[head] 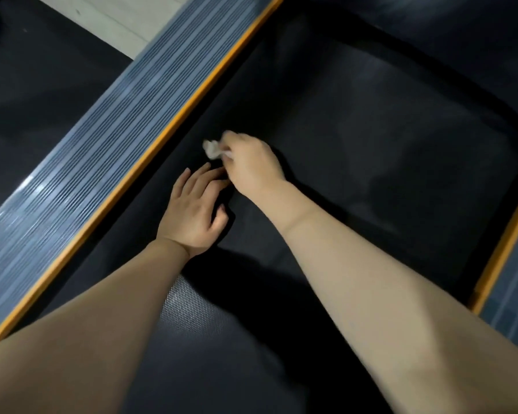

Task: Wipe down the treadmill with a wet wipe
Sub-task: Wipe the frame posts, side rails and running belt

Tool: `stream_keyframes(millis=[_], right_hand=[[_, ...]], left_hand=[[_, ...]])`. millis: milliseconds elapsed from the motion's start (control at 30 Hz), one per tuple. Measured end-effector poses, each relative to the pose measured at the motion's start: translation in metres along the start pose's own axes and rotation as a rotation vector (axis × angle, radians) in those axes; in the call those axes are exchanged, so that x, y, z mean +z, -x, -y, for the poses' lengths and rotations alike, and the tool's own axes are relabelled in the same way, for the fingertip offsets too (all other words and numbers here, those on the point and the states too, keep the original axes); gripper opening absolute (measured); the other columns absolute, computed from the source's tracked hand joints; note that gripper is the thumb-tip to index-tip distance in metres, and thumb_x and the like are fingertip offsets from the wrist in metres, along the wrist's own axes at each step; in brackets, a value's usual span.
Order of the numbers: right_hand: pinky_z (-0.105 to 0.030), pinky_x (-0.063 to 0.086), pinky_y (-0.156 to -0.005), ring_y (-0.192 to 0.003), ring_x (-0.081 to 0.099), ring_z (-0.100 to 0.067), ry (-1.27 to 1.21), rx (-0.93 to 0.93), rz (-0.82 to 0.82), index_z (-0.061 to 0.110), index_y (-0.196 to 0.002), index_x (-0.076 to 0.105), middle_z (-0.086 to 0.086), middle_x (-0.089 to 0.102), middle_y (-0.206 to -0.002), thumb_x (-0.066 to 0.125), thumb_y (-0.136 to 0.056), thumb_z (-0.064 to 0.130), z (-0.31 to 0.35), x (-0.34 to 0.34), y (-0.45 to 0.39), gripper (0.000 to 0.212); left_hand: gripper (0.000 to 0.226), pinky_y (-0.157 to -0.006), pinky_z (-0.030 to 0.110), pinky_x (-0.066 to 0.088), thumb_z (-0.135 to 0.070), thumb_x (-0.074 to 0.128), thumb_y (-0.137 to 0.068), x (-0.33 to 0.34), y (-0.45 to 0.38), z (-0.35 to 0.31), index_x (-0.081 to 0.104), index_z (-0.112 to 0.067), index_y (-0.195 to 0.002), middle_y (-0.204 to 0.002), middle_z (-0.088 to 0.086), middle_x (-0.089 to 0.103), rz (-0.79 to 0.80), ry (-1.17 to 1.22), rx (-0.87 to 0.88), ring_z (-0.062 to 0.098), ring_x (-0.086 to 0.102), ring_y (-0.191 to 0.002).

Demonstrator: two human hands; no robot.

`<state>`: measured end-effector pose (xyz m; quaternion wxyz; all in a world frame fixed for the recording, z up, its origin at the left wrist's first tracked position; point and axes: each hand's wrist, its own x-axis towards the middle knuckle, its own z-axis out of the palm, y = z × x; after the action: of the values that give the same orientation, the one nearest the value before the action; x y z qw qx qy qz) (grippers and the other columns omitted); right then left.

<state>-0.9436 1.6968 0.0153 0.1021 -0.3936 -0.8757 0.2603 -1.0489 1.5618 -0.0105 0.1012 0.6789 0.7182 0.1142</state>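
The treadmill's black running belt point(371, 162) fills the middle of the view. My right hand point(251, 162) holds a crumpled white wet wipe point(213, 148) down on the belt, close to the left edge. My left hand point(193, 212) lies flat on the belt just below it, fingers straight and pointing toward the wipe, holding nothing. Both bare forearms reach in from the bottom of the frame.
A ribbed grey side rail point(102, 144) with an orange strip point(168, 132) runs diagonally along the belt's left side. A second orange-edged rail point(503, 252) borders the right. Pale floor point(114, 19) shows at the top left, beside a dark mat point(27, 100).
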Motion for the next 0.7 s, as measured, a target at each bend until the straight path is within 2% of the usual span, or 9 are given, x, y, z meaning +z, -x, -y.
stream_keyframes(millis=[100,200,267,300,367,433,467,600,700], right_hand=[[-0.044,0.056,-0.078,-0.091,0.067,-0.038,-0.016,0.071,-0.186,0.003,-0.105,0.068,-0.018,0.070,-0.105,0.058,-0.084,0.009,-0.045,-0.016,0.106,0.023],[-0.035,0.050,-0.088,-0.105,0.065,-0.032,0.102,0.308,-0.227,0.009,-0.112,0.067,-0.013,0.069,-0.114,0.048,-0.094,0.023,-0.091,-0.052,0.235,0.030],[-0.037,0.052,-0.081,-0.100,0.065,-0.036,0.225,0.466,-0.178,0.005,-0.113,0.063,-0.016,0.068,-0.109,0.046,-0.098,0.023,-0.107,-0.071,0.293,0.030],[-0.038,0.053,-0.070,-0.089,0.065,-0.037,0.260,0.516,-0.138,0.003,-0.110,0.060,-0.018,0.067,-0.102,0.049,-0.097,0.016,-0.110,-0.075,0.306,0.022],[-0.029,0.043,-0.048,-0.065,0.058,-0.028,0.262,0.609,-0.059,0.006,-0.103,0.049,-0.013,0.063,-0.084,0.045,-0.098,0.012,-0.106,-0.080,0.304,0.008],[-0.027,0.033,-0.039,-0.051,0.052,-0.024,0.220,0.739,-0.045,0.009,-0.097,0.040,-0.010,0.058,-0.068,0.038,-0.101,0.015,-0.100,-0.081,0.289,0.007],[-0.028,0.034,-0.037,-0.048,0.052,-0.026,0.191,0.776,-0.067,0.009,-0.095,0.039,-0.011,0.056,-0.064,0.038,-0.101,0.014,-0.097,-0.076,0.281,0.008],[-0.033,0.040,-0.043,-0.056,0.055,-0.028,0.152,0.741,-0.117,0.007,-0.094,0.040,-0.017,0.060,-0.074,0.043,-0.096,0.009,-0.080,-0.066,0.250,0.004],[-0.035,0.041,-0.061,-0.079,0.060,-0.035,0.110,0.728,-0.063,0.013,-0.096,0.037,-0.012,0.060,-0.089,0.042,-0.098,0.018,-0.052,-0.051,0.198,0.008]], left_hand=[[0.048,-0.123,0.045,0.008,-0.033,0.041,-0.093,0.001,0.003,-0.001,0.052,-0.013,-0.134,-0.148,0.006,0.044,-0.008,0.020,-0.013,0.024,0.027,-0.146],[0.047,-0.122,0.047,0.013,-0.031,0.042,-0.093,-0.002,0.005,-0.006,0.052,-0.014,-0.135,-0.148,0.005,0.045,-0.006,0.001,-0.029,0.025,0.029,-0.145],[0.049,-0.120,0.049,0.018,-0.031,0.041,-0.093,-0.004,0.008,-0.011,0.051,-0.015,-0.138,-0.150,0.005,0.045,-0.002,-0.058,-0.046,0.028,0.033,-0.143],[0.052,-0.120,0.049,0.019,-0.032,0.039,-0.093,-0.005,0.011,-0.014,0.049,-0.015,-0.141,-0.152,0.005,0.043,0.010,-0.086,-0.062,0.029,0.033,-0.143],[0.058,-0.122,0.047,0.013,-0.038,0.034,-0.095,-0.006,0.022,-0.019,0.038,-0.016,-0.149,-0.158,0.006,0.033,0.072,-0.096,-0.071,0.030,0.026,-0.146],[0.064,-0.122,0.047,0.010,-0.043,0.033,-0.096,-0.008,0.046,-0.016,0.031,-0.015,-0.153,-0.161,0.008,0.025,0.149,-0.084,0.009,0.030,0.019,-0.149],[0.064,-0.122,0.048,0.011,-0.043,0.034,-0.096,-0.011,0.063,-0.007,0.030,-0.015,-0.154,-0.161,0.008,0.023,0.178,-0.092,0.081,0.030,0.019,-0.149],[0.063,-0.121,0.047,0.016,-0.041,0.039,-0.096,-0.015,0.111,0.020,0.029,-0.018,-0.154,-0.162,0.005,0.024,0.221,-0.124,0.245,0.028,0.021,-0.149],[0.062,-0.121,0.045,0.017,-0.037,0.042,-0.093,-0.012,0.110,0.025,0.035,-0.018,-0.152,-0.159,0.005,0.031,0.195,-0.095,0.239,0.028,0.027,-0.147]])
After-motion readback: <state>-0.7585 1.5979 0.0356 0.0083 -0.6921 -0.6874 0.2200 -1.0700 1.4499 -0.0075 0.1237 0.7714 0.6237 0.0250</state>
